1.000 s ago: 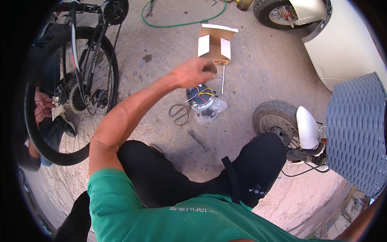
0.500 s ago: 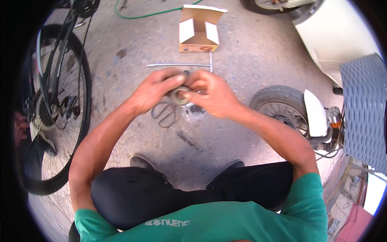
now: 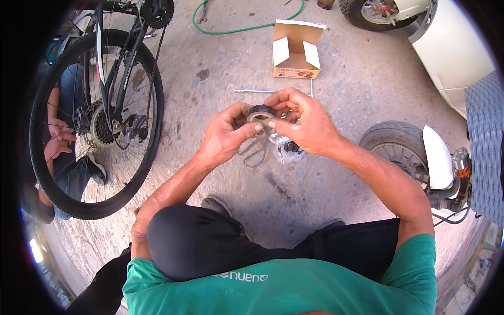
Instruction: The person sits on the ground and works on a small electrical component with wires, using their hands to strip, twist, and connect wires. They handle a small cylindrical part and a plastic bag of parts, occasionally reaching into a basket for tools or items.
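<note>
Bike wheel [image 3: 79, 131]: upright at far left; another person's hand [image 3: 59, 137] is behind its spokes.
Left hand [image 3: 226, 134]: grip closed on the tape roll's left side.
Tape roll [image 3: 261, 114]: dark, held between both hands above the concrete floor [image 3: 210, 68].
Right hand [image 3: 302, 121]: fingers pinching the roll's right edge.
Bag [image 3: 283, 147]: clear, on the floor under the hands, dark parts inside, too hidden to tell.
Box [image 3: 296, 50]: cardboard, flaps open; contents not visible.
Scooter tyre [image 3: 394, 147]: right, on the floor.
</note>
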The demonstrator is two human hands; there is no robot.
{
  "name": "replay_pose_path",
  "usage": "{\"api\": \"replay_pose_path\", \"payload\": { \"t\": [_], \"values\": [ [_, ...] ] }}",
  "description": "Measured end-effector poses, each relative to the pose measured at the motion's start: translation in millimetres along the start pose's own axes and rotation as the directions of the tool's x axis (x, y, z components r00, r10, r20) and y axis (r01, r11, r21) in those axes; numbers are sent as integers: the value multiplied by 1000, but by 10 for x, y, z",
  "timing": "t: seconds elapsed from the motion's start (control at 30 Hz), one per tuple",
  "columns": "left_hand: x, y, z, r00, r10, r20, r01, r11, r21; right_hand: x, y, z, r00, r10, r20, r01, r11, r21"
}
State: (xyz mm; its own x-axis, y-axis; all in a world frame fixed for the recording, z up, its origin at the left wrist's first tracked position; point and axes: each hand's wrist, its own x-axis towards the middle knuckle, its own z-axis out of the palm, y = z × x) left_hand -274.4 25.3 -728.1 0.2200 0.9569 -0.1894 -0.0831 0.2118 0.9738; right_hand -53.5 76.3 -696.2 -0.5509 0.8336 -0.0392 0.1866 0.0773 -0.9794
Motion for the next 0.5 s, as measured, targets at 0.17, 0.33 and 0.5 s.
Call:
{"api": "replay_pose_path", "payload": {
  "t": [0.17, 0.33, 0.5],
  "values": [
    [-23, 102, 6, 983, 180, -43, -169, 967, 193, 23, -39, 15, 999, 50, -11, -49, 998, 34],
    [-107, 209, -37, 970, 238, -39, -212, 917, 338, 91, -32, 66, 998, 55, 20, -56, 996, 66],
    [-127, 226, -57, 983, 179, -32, -164, 950, 266, 126, -46, 67, 983, 158, 98, -177, 953, 244]
  ]
}}
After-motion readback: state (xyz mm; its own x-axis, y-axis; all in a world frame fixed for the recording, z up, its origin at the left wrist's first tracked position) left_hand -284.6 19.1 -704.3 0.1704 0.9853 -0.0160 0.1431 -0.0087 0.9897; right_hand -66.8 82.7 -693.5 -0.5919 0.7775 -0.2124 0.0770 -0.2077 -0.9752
